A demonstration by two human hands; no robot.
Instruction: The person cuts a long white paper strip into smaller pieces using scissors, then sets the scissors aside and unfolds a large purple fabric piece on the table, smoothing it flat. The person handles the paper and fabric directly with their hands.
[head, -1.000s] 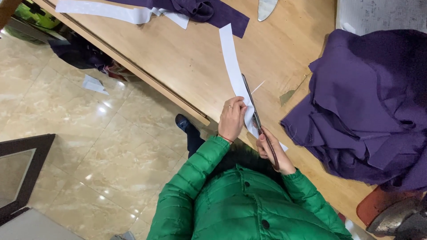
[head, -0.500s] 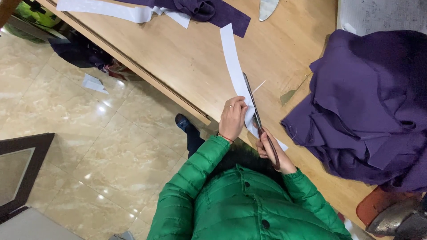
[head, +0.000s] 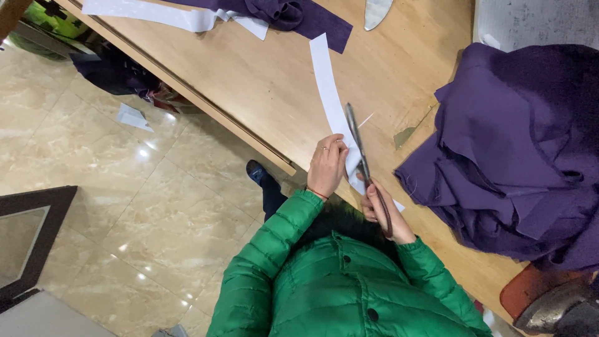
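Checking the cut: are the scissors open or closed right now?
Closed, or nearly: the scissors show as one narrow line over the white strip.

Wooden table (head: pixel 249 81): purple fabric (head: pixel 518 150), white strips (head: pixel 327 81)

A long wooden table (head: pixel 249 87) runs diagonally over a glossy beige marble-tile floor (head: pixel 125 224) that mirrors ceiling light. A dark-framed panel (head: pixel 28 240) lies at lower left. A heap of purple cloth (head: pixel 518 156) covers the table's right end.
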